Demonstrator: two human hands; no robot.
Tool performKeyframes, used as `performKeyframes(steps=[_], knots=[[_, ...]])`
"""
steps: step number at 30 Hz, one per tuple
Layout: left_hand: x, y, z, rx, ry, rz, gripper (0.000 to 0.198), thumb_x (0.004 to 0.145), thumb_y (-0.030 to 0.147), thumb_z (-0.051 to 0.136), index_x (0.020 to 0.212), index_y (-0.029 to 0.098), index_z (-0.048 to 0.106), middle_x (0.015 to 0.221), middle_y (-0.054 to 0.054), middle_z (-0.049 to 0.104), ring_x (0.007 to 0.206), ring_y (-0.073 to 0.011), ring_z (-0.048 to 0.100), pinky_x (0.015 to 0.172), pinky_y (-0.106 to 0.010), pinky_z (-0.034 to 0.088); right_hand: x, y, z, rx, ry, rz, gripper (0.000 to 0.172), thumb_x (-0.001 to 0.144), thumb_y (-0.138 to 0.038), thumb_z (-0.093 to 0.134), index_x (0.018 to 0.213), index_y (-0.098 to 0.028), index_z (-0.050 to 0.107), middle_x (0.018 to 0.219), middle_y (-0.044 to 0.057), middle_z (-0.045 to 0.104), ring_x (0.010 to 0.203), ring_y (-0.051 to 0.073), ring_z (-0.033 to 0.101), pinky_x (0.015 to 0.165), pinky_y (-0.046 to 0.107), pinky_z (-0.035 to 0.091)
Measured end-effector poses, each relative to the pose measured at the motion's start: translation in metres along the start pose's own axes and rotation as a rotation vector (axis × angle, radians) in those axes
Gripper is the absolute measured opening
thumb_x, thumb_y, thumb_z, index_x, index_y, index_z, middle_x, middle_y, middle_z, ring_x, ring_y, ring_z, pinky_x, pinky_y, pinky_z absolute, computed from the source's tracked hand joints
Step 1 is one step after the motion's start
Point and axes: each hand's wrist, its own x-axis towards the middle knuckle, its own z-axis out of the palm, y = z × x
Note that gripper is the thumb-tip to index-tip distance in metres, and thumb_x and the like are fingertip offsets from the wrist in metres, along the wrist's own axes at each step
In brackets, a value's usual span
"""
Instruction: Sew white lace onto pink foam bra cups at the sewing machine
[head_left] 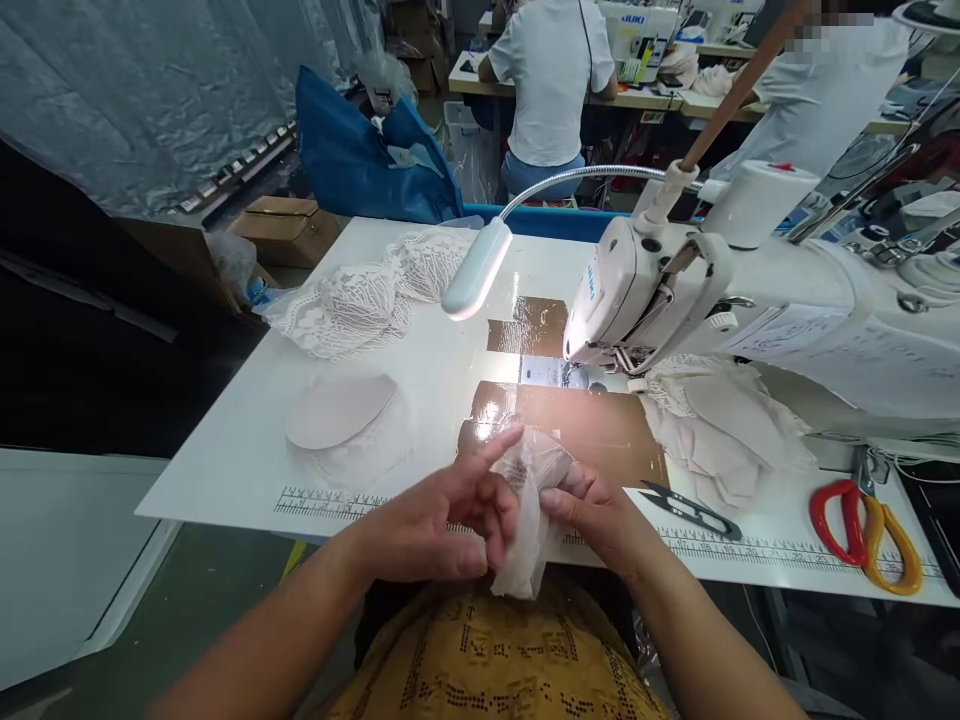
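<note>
Just in front of the table's near edge, a small piece of sheer whitish lace fabric (531, 500) is bunched between my hands, its lower end hanging down. My right hand (600, 515) pinches its right side between thumb and fingers. On the other side, my left hand (457, 515) has its middle fingers curled against the fabric, with the index finger stretched along the upper edge and the thumb apart. Beyond the hands lies a brown covering (585, 430) in front of the sewing machine (622, 290). Flat beige oval cup pieces (341, 410) rest to the left.
White lace bra cups (352, 305) lie at the back left. Beige fabric pieces (727, 430) are piled right of the needle. Thread snips (694, 512) and red-and-yellow-handled scissors (862, 535) lie on the right. A lamp (480, 268) overhangs the table. A co-worker (551, 85) sits beyond.
</note>
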Motion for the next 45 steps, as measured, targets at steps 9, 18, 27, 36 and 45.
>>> performKeyframes(steps=[9, 18, 27, 36, 45], knots=[[0.007, -0.016, -0.006, -0.175, 0.219, -0.194, 0.050, 0.079, 0.040, 0.071, 0.120, 0.016, 0.056, 0.092, -0.007, 0.065, 0.079, -0.0191, 0.064, 0.067, -0.027, 0.052, 0.003, -0.007, 0.004, -0.087, 0.099, -0.048, 0.041, 0.082, -0.038, 0.067, 0.118, -0.021, 0.059, 0.096, 0.006, 0.070, 0.086, 0.021, 0.065, 0.074, 0.033, 0.051], [0.028, -0.021, 0.022, -0.056, 0.704, 0.020, 0.038, 0.080, 0.042, 0.070, 0.106, 0.017, 0.058, 0.085, -0.003, 0.067, 0.075, -0.0183, 0.064, 0.069, -0.029, 0.053, 0.001, 0.013, 0.026, -1.133, 0.383, -0.524, 0.078, 0.080, -0.027, 0.062, 0.148, -0.020, 0.024, 0.143, 0.017, 0.043, 0.128, 0.033, 0.045, 0.098, 0.050, 0.047], [0.011, -0.019, 0.010, -0.112, 0.551, -0.041, 0.061, 0.077, 0.055, 0.068, 0.120, 0.016, 0.053, 0.087, -0.006, 0.067, 0.079, -0.0222, 0.065, 0.064, -0.028, 0.051, -0.020, -0.011, -0.015, -1.173, 0.694, -0.320, 0.037, 0.087, -0.018, 0.046, 0.124, -0.022, 0.051, 0.097, 0.005, 0.066, 0.078, 0.018, 0.064, 0.065, 0.032, 0.056], [0.016, -0.016, 0.025, -0.164, 0.515, -0.015, 0.069, 0.079, 0.059, 0.063, 0.131, 0.016, 0.048, 0.104, -0.012, 0.068, 0.100, -0.0311, 0.063, 0.078, -0.036, 0.053, 0.000, 0.007, 0.012, -1.056, 0.577, -0.425, 0.051, 0.075, -0.006, 0.043, 0.121, -0.022, 0.056, 0.098, 0.007, 0.069, 0.087, 0.022, 0.065, 0.073, 0.035, 0.056], [0.009, -0.024, 0.018, -0.190, 0.354, -0.036, 0.061, 0.083, 0.050, 0.064, 0.130, 0.013, 0.052, 0.108, -0.013, 0.066, 0.099, -0.0287, 0.063, 0.083, -0.037, 0.050, -0.004, -0.010, 0.008, -0.180, 0.193, -0.100, 0.035, 0.084, -0.045, 0.054, 0.109, -0.021, 0.060, 0.091, 0.004, 0.066, 0.081, 0.019, 0.061, 0.075, 0.032, 0.049]])
